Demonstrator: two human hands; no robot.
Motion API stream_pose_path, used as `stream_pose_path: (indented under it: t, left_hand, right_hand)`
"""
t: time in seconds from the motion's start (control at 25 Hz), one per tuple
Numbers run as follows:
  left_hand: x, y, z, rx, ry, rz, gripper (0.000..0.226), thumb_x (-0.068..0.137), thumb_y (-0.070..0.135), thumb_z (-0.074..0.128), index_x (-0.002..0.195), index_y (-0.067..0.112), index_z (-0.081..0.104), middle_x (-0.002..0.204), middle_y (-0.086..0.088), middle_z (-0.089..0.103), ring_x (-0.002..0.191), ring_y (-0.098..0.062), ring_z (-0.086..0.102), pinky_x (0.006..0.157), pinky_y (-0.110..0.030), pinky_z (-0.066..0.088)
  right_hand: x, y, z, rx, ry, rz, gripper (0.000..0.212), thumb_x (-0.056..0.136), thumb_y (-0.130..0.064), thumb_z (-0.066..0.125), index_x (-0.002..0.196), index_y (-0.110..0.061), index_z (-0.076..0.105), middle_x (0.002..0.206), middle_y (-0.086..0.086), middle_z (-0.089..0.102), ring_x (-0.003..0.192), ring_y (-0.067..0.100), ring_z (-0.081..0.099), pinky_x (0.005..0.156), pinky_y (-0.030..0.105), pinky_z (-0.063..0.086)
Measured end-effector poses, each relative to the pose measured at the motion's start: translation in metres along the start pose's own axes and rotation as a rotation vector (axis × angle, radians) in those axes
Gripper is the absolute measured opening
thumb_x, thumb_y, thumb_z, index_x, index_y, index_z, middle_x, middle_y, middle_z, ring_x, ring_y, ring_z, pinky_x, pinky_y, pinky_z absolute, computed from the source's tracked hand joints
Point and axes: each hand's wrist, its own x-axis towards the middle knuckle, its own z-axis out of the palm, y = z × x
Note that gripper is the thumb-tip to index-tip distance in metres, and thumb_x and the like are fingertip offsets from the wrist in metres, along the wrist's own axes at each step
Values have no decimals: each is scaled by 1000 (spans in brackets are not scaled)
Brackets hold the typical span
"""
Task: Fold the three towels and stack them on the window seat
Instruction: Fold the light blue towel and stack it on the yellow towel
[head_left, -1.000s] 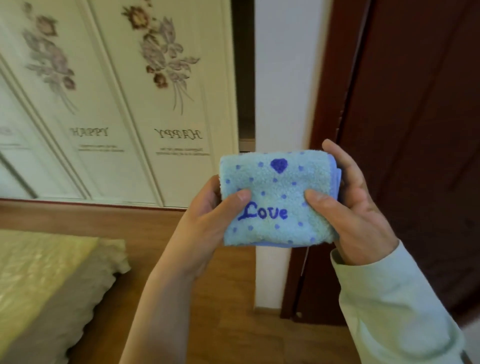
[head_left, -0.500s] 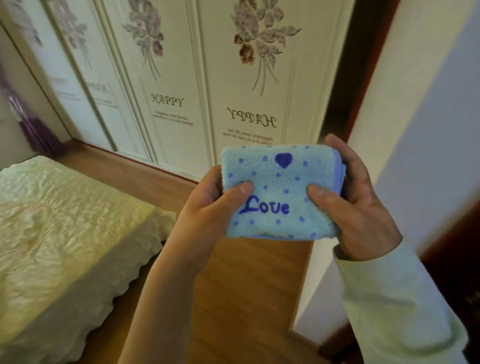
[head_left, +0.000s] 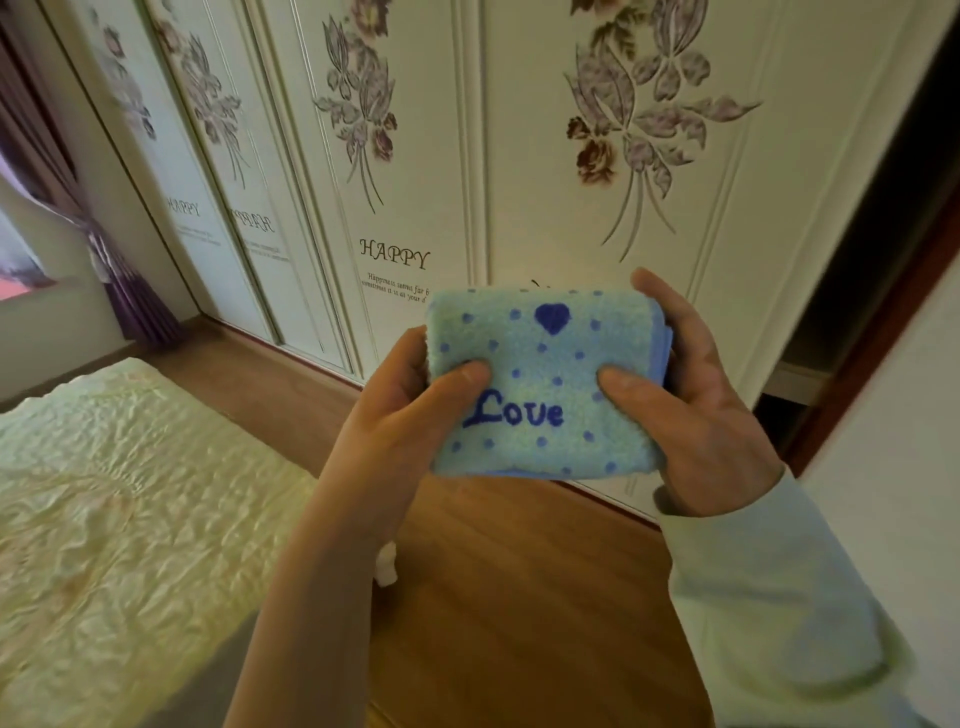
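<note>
One folded towel (head_left: 545, 384) is pinched between both hands, thumbs on top, fingers beneath, held above the floor (head_left: 519, 597). It is judged soft, light and prone to unfolding. Left hand (head_left: 410, 415) and right hand (head_left: 701, 410) are best kept clamping its side edges.

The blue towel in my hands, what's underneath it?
Under the towel a darker blue layer peeks out along the bottom and right edges. Most fingers of both hands are hidden behind it; only the thumbs press on top. Below is wood floor.
</note>
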Motion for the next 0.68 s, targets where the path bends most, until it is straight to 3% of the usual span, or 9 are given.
stream_pose_path:
  t: [0.36, 0.52, 0.68]
  left_hand:
    - [215, -49, -87, 23, 168, 26, 44, 90, 22, 62, 131, 10, 56, 121, -18, 70, 106, -34, 72, 83, -46, 62]
    - [337, -59, -135, 25, 282, 58, 40, 89, 22, 63, 128, 11, 58, 116, -14, 73, 102, -32, 74, 79, -42, 62]
    - [408, -61, -177, 40, 330, 79, 37, 89, 21, 62, 125, 11, 59, 108, -9, 75, 96, -27, 75, 76, -36, 61]
  right_hand:
    - [247, 119, 2, 28, -140, -4, 61, 81, -11, 60, 130, -44, 45, 125, -13, 61, 112, 10, 64, 81, 24, 56]
    - [393, 165, 13, 33, -256, 20, 61, 83, -13, 68, 129, -45, 44, 119, -18, 63, 107, 6, 66, 79, 23, 56]
    - [478, 201, 34, 69, -303, 32, 61, 85, -5, 65, 129, -42, 45, 112, -22, 66, 104, 2, 66, 78, 19, 55]
